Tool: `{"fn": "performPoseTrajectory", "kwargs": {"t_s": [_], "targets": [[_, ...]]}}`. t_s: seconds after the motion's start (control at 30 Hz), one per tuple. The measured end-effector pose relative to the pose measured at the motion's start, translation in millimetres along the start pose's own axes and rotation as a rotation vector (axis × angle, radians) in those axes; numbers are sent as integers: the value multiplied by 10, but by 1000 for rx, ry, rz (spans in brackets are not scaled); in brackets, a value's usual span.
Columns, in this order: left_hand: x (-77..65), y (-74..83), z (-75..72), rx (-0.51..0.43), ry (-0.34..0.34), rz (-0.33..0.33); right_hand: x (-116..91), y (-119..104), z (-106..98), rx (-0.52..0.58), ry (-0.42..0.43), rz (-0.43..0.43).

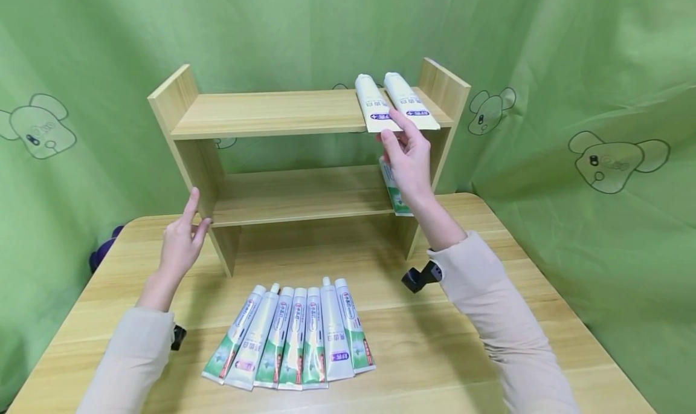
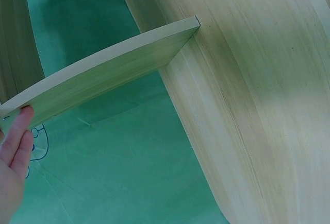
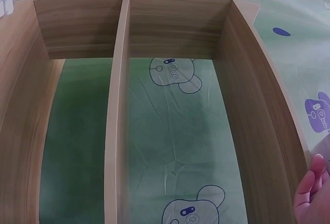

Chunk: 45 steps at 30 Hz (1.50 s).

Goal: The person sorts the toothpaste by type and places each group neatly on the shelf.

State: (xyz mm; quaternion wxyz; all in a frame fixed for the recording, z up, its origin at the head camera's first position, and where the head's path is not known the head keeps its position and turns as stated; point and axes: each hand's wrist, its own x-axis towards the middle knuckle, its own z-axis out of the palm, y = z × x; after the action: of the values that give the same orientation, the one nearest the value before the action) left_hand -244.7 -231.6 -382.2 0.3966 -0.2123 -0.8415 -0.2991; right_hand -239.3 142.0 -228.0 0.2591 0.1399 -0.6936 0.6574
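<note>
My right hand (image 1: pixel 409 157) is at the front edge of the top shelf, index finger over the lower end of a white toothpaste tube (image 1: pixel 371 97) lying there, thumb just below. A second white toothpaste tube (image 1: pixel 405 93) lies to its right. Behind the hand, a green-and-white toothpaste tube (image 1: pixel 390 181) lies at the right end of the middle shelf, partly hidden. With its index finger extended, my left hand (image 1: pixel 182 239) touches the left side panel of the wooden rack (image 1: pixel 277 115). The left fingers (image 2: pixel 18 134) rest against that panel in the left wrist view.
Several toothpaste tubes (image 1: pixel 293 335) lie fanned out on the wooden table (image 1: pixel 424 353) before the rack. A green curtain (image 1: pixel 283 33) with printed animal heads hangs behind and around. Something purple (image 1: pixel 103 251) shows past the table's left edge.
</note>
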Motion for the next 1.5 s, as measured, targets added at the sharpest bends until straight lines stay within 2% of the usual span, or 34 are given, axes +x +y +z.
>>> {"fn": "performPoseTrajectory", "kwargs": {"t_s": [0.53,0.9,1.37,1.5], "targets": [[10,15,6,7,11,15,31,9,20,58,26,3],[1,9,1,3,3,23,-87,17,-44,85,23,1],[6,5,15,3,20,32,-209,67,-126,112,25,-51],[-5,-4,14,3,16,21,-261,85,-155,91,17,-45]]}}
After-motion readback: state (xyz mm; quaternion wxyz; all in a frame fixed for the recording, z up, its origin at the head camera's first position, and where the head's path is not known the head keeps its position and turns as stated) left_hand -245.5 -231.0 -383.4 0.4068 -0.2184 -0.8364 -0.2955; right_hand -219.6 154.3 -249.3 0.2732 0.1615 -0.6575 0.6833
